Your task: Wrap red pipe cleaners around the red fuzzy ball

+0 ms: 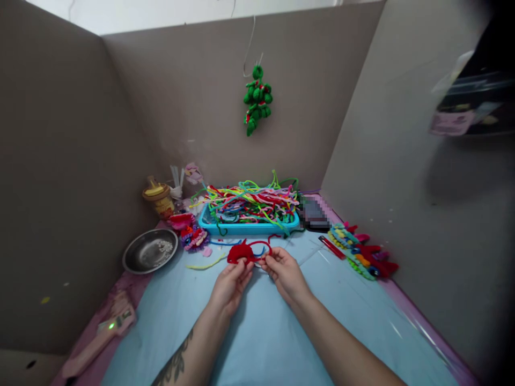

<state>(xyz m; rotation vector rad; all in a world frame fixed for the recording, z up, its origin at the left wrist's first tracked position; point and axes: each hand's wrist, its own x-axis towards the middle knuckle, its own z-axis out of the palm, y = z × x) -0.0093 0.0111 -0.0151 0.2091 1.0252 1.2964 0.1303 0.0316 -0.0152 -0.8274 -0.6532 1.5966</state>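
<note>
Near the middle of the blue table cover, my left hand (230, 284) pinches the lower edge of a red fuzzy pipe-cleaner piece (240, 252). A red pipe cleaner (260, 243) arcs from this piece over to my right hand (284, 272), whose thumb and fingers are closed on it. Both hands are close together, a little above the cover. Behind them stands a blue tray (249, 229) heaped with many-coloured pipe cleaners (253, 202). A yellow pipe cleaner (205, 265) lies just left of the red piece. My fingers partly hide the lower side of the red piece.
At left sit a metal bowl (137, 257) with small white bits, a pink glue gun (96, 343) with a green light, and a yellow cup (159, 198). At right lie a red cutter knife (332, 248) and colourful fuzzy figures (362, 254). Grey panels (225, 107) enclose the table.
</note>
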